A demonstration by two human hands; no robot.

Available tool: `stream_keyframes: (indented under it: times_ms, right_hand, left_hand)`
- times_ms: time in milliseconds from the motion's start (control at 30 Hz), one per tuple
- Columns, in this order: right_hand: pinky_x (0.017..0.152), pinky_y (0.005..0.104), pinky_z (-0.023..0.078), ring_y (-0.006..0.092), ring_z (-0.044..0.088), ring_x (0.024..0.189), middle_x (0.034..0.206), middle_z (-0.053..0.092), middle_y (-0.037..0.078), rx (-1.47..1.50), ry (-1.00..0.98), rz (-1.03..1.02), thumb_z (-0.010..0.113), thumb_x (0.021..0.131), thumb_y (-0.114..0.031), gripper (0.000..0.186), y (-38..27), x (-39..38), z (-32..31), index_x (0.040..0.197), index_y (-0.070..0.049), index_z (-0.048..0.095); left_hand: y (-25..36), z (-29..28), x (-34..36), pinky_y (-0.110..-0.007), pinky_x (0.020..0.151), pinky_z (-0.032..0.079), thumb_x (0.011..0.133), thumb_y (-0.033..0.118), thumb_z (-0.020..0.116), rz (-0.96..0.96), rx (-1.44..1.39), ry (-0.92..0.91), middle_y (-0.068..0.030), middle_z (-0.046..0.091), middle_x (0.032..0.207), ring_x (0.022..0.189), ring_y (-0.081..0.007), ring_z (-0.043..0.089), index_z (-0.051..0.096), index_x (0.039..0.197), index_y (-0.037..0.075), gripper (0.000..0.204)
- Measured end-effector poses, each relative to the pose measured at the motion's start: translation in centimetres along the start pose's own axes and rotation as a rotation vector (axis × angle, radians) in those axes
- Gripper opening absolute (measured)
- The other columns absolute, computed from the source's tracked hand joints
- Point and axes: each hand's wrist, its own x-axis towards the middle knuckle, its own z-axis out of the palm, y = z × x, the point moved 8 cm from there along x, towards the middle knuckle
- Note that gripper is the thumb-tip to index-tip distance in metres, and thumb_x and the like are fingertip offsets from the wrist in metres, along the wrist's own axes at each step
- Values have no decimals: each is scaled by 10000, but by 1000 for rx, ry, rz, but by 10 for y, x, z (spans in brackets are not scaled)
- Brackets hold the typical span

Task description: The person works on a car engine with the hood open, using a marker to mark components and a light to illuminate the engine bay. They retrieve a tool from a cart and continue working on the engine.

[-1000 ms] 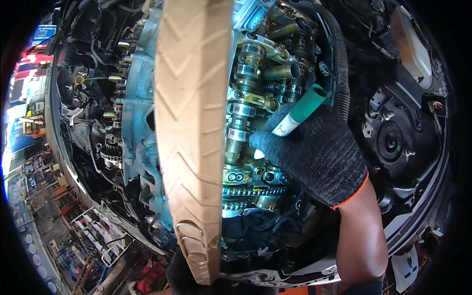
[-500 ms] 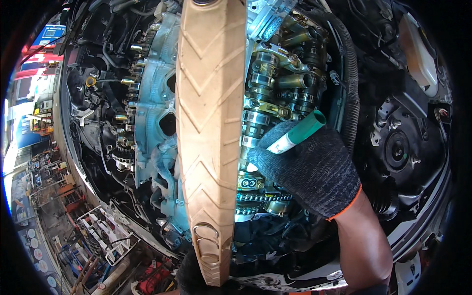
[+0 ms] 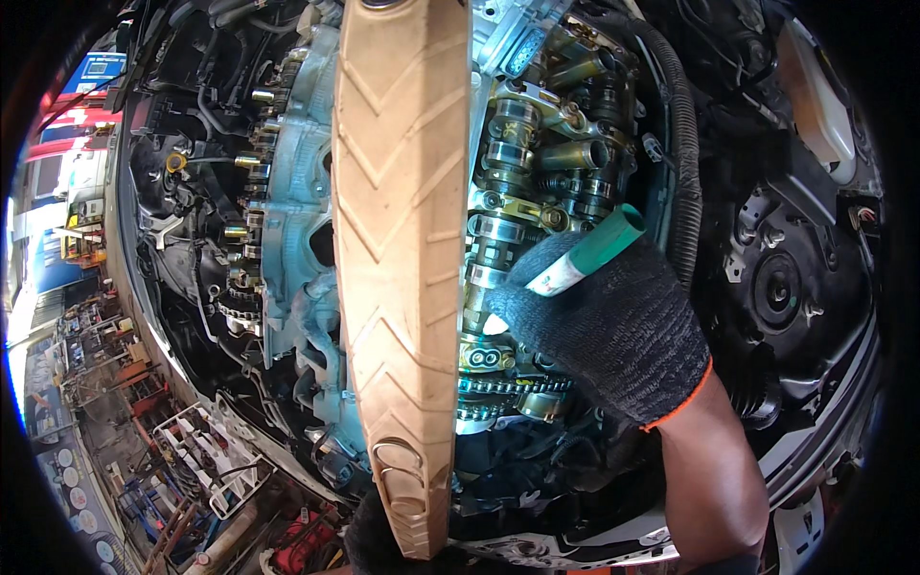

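Over an exposed engine, a gloved right hand (image 3: 604, 331) is curling firmly round a green-and-white tube (image 3: 589, 254), its hollow end tilting up and rightward, a white tip (image 3: 494, 324) poking out below the thumb; compared with a second ago, that hand is sitting lower along the lobed shaft (image 3: 510, 153), nearer the timing chain (image 3: 498, 386), while in the last half second it is barely shifting; the slowing is suggesting careful work at the chain end; a beige ribbed bar (image 3: 402, 240) is spanning the view lengthwise, with the dark-gloved left hand (image 3: 369, 546) showing behind its lower end, well apart from the right; whether those hidden fingers are gripping, one cannot tell; on the left, the bar's straight edge is leaving the white tip only a narrow gap; on the right, the corrugated hose (image 3: 682, 144) is bordering the engine and running down near the glove; beyond it, the bay round a black disc-shaped mount (image 3: 776, 290) is offering the forearm more room; clearance beneath the glove is staying hidden.
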Motion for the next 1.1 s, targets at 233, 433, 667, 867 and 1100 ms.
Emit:
stream_keyframes:
  times_ms: [233, 433, 667, 867, 1100]
  right_hand:
    - [806, 454, 648, 252, 790, 965, 1084, 804, 3, -41, 128, 29, 819, 906, -191, 186, -1, -3, -7, 1087, -225, 843]
    - [831, 508, 645, 315, 777, 986, 1078, 768, 127, 26, -25, 6, 775, 960, -198, 217, -2, -2, 3, 1169, -192, 830]
    - [775, 441, 638, 281, 785, 917, 969, 788, 60, -57, 34, 42, 816, 894, -172, 112, 4, 8, -11, 1003, -151, 823]
    - [757, 388, 614, 244, 776, 798, 850, 793, 96, 681, 159, 689, 866, 939, -203, 166, 43, -2, -6, 936, -47, 809]
    - [939, 505, 629, 373, 797, 933, 952, 816, 183, 329, 13, 680, 770, 1018, -374, 332, 46, 11, -19, 968, -47, 799]
  left_hand:
    - [3, 0, 2, -442, 793, 602, 845, 124, 872, 10, 25, 6, -127, 761, 1091, 952, -312, 768, 698, 1262, 58, 457]
    - [6, -1, 1, -451, 780, 599, 834, 143, 878, 18, 67, 24, -125, 757, 1075, 933, -323, 763, 705, 1245, 67, 452]
    - [4, 0, 2, -406, 907, 611, 825, 176, 960, 16, -1, -159, -108, 747, 1219, 1069, -244, 738, 549, 1500, 27, 804]
    - [-5, 1, -2, -405, 946, 607, 842, 169, 964, -48, -142, -175, -105, 693, 1320, 1132, -224, 703, 409, 1646, 22, 988]
    - [4, -30, -28, -415, 926, 615, 891, 163, 937, 117, -89, -70, -95, 692, 1258, 1112, -222, 717, 383, 1634, 17, 938]
